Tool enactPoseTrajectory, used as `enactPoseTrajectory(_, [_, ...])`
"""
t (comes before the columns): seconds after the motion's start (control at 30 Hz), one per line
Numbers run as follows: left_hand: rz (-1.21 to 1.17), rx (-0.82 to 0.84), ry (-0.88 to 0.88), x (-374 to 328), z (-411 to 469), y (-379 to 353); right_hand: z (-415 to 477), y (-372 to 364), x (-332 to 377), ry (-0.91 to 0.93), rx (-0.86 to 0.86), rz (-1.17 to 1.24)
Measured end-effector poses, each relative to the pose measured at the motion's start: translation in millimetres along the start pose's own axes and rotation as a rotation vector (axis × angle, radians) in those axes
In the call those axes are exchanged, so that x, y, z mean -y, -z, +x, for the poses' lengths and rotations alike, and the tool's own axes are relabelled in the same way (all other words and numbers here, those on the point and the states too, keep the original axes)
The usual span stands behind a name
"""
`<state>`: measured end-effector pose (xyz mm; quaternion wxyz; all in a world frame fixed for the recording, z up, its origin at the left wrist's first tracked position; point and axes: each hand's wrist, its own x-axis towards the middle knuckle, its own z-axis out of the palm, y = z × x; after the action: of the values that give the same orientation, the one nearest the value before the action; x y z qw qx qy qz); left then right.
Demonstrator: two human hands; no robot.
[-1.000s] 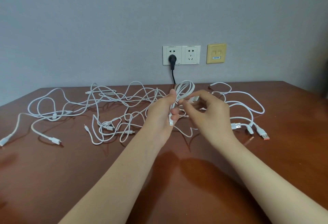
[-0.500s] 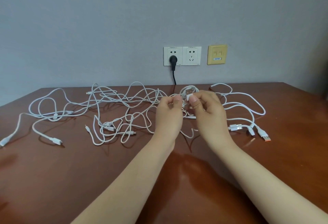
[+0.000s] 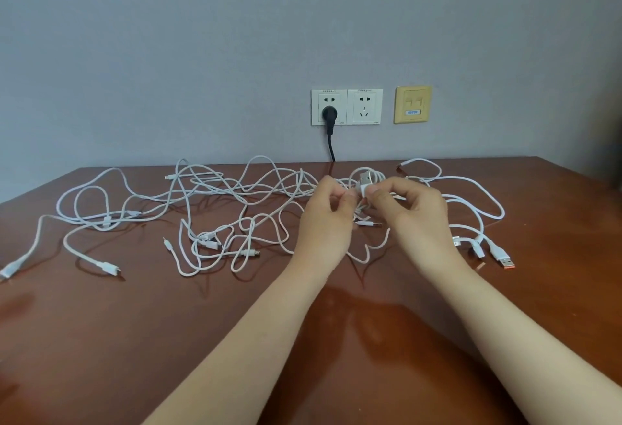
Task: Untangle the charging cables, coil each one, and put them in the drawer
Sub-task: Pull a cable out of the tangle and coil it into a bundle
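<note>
You are holding both hands up just above the worktop [image 3: 336, 340], close together near its back edge. Your right hand [image 3: 412, 212] is pinching a white USB plug [image 3: 365, 179] between thumb and forefinger, with the plug's metal end pointing up and away from you and a small loop of its white cord arching behind it. Your left hand [image 3: 328, 219] is curling its fingers in toward the same spot, thumb and fingertips pressed together on white cord just left of the plug; which strand it is gripping is hard to make out.

The tangle of white charging cables [image 3: 235, 209] is sprawling across the brown worktop, mostly to the left of your hands, with loops crossing over one another. Loose ends are lying at the far left edge and in front of the tangle. To the right of your right hand, more white loops are lying on the worktop, ending in a cluster of plugs, one of them an orange-tipped USB connector [image 3: 504, 258].

On the grey wall behind, a black plug [image 3: 329, 113] is sitting in the left half of a white double socket [image 3: 365, 106], its black cord dropping behind the worktop. A yellow wall plate [image 3: 413, 105] is sitting just right of the socket.
</note>
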<state>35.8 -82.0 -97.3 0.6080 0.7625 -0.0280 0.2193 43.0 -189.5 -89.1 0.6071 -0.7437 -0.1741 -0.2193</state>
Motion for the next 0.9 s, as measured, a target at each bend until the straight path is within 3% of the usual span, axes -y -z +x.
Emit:
enactPoseTrajectory(0.17, [-0.047, 0.11, 0.079, 1.3, 4.6, 12.2, -0.7, -1.1, -3.1, -0.012, 0.067, -0.031])
enactPoseTrajectory(0.53, [-0.314, 0.52, 0.324, 1.1, 16.3, 38.5, 2.9, 5.5, -5.5, -0.008, 0.182, -0.069])
enactPoseTrajectory(0.9, [-0.277, 0.28, 0.183, -0.8, 13.2, 31.7, 1.3, 1.3, -6.0, 0.096, 0.157, -0.193])
